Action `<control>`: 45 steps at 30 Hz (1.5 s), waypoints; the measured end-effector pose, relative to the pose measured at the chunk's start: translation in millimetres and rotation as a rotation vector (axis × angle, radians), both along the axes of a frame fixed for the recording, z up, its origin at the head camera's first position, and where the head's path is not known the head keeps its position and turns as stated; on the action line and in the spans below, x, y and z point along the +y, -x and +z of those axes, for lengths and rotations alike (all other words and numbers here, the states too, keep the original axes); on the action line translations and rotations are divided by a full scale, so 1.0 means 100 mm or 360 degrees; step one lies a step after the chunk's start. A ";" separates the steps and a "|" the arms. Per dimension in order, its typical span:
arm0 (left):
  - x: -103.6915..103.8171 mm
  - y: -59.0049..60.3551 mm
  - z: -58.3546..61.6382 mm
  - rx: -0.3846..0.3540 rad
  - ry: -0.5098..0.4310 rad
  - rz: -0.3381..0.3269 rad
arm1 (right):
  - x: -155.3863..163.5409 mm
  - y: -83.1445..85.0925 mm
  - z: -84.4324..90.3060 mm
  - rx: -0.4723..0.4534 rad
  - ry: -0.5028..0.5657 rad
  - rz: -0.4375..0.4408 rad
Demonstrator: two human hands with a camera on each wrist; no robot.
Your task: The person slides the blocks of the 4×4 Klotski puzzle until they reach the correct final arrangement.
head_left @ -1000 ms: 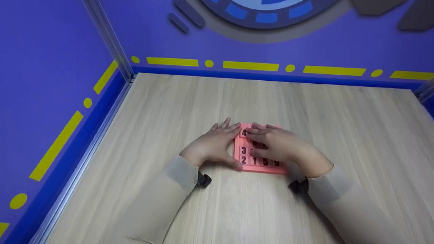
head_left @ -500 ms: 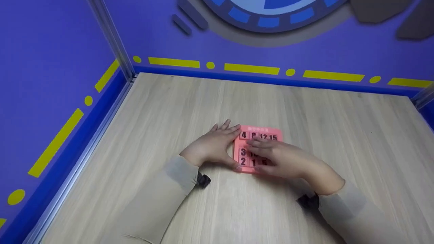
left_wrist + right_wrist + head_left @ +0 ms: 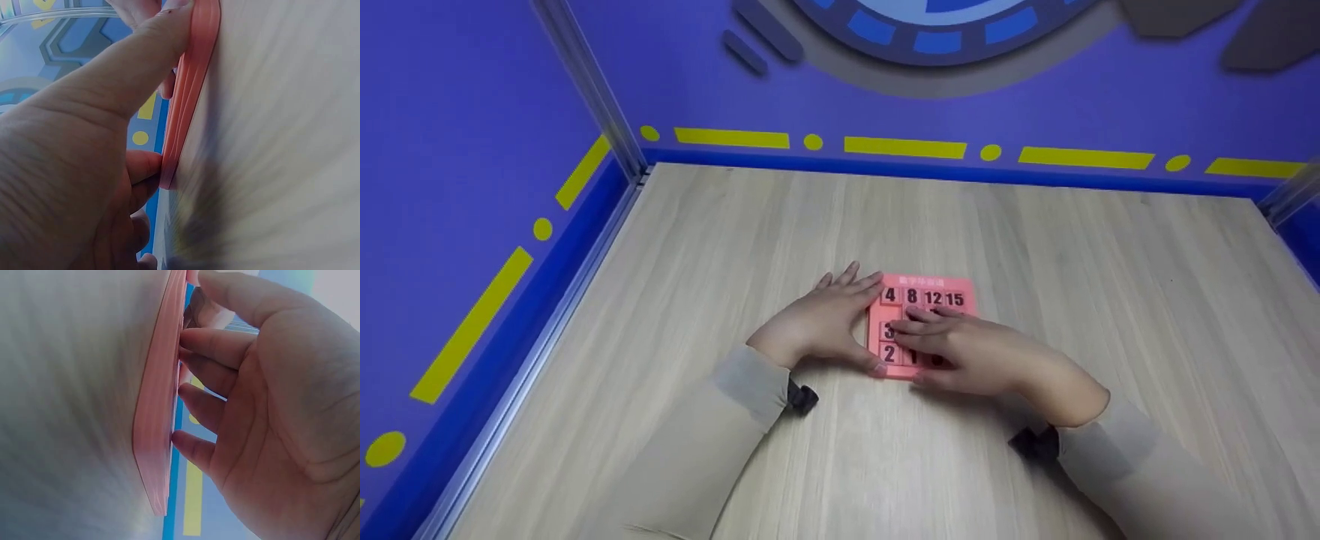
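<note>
From the head view, a pink sliding number puzzle (image 3: 921, 324) lies flat on the wooden counter (image 3: 1035, 247), near its middle. The left hand (image 3: 817, 324) sits against the puzzle's left edge: its fingers (image 3: 861, 285) reach straight to the far left corner, close together, while the thumb touches the near left corner, so the hand brackets that side. The right hand (image 3: 982, 356) lies over the puzzle's near right part, its fingers (image 3: 919, 327) extended and slightly spread, resting on the tiles below the top row, which reads 4, 8, 12, 15.

In the left wrist view, the thumb presses along the puzzle's (image 3: 191, 95) thin edge, and one fingertip (image 3: 143, 166) touches its corner.

In the right wrist view, the four fingers (image 3: 216, 346) are gently bent and a little apart, their tips touching the face of the puzzle (image 3: 160, 410); the thumb hovers off it.
</note>
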State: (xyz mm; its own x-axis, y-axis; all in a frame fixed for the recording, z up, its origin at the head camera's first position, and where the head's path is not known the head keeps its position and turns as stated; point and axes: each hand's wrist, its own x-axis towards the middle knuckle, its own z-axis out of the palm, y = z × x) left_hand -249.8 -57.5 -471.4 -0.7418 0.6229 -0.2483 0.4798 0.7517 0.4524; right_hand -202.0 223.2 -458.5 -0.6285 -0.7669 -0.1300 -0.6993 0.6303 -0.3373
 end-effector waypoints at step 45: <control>-0.02 0.00 -0.03 -0.0001 -0.0041 0.0022 | 0.07 -0.20 -0.03 0.0075 0.0224 0.0007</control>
State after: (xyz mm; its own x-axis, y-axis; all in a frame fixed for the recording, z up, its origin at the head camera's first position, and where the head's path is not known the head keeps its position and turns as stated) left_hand -250.1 -59.6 -474.7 -0.7501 0.6190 -0.2328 0.4693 0.7462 0.4722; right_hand -181.7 230.3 -461.5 -0.6278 -0.7784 0.0089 -0.7193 0.5757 -0.3887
